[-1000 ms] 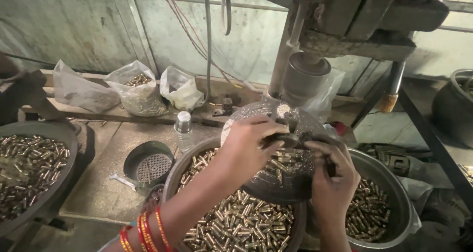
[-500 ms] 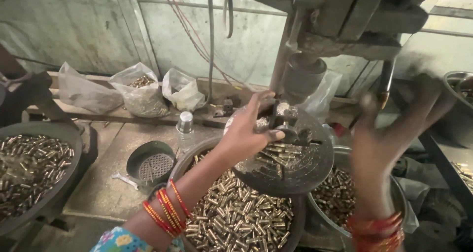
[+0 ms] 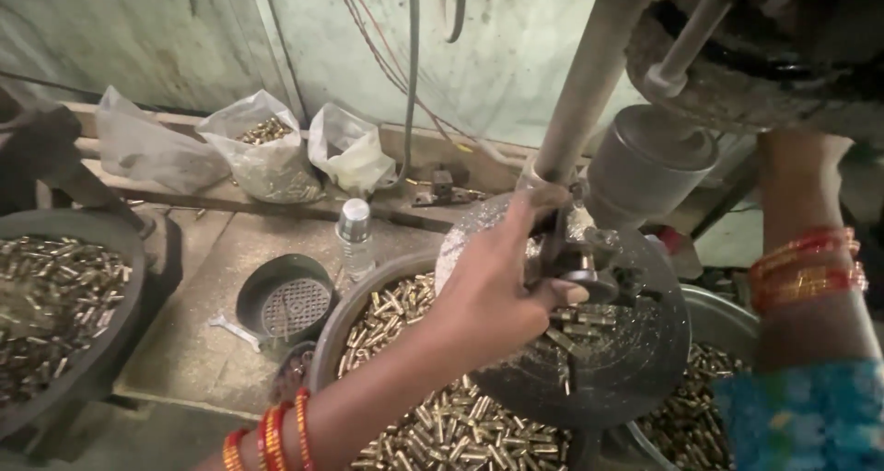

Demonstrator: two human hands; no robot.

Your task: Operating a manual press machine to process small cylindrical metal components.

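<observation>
Centrally, the left hand (image 3: 493,287) lay on the round metal plate (image 3: 589,370) of a press machine, its fingers curled about a small dark fixture (image 3: 575,259) standing on that plate, index finger stretched up toward the slanting steel column (image 3: 589,84). What exactly the fingertips pinched could not be made out. Loose brass casings (image 3: 575,328) lay scattered on the plate just beside the knuckles, and the grey cylindrical press head (image 3: 645,162) hung close above the fixture, leaving little room over the fingers. Red and orange bangles (image 3: 276,434) ringed the left wrist near the bottom edge.

The right hand itself was hidden behind the dark machine body at the upper right; only its forearm (image 3: 810,278) with red bangles rose there, so its grip could not be told.

Under the plate's near rim sat a metal basin (image 3: 341,324) heaped with brass casings, and a second basin (image 3: 727,305) of casings touched the plate's right side. Left of the first basin stood a small dark strainer pan (image 3: 285,301) and a clear plastic bottle (image 3: 354,236), with bare bench surface around them. Farther left, a wide dark bowl (image 3: 92,241) of casings ran off the frame's edge. Three plastic bags (image 3: 267,153) leaned against the back wall, well apart from the hand.
</observation>
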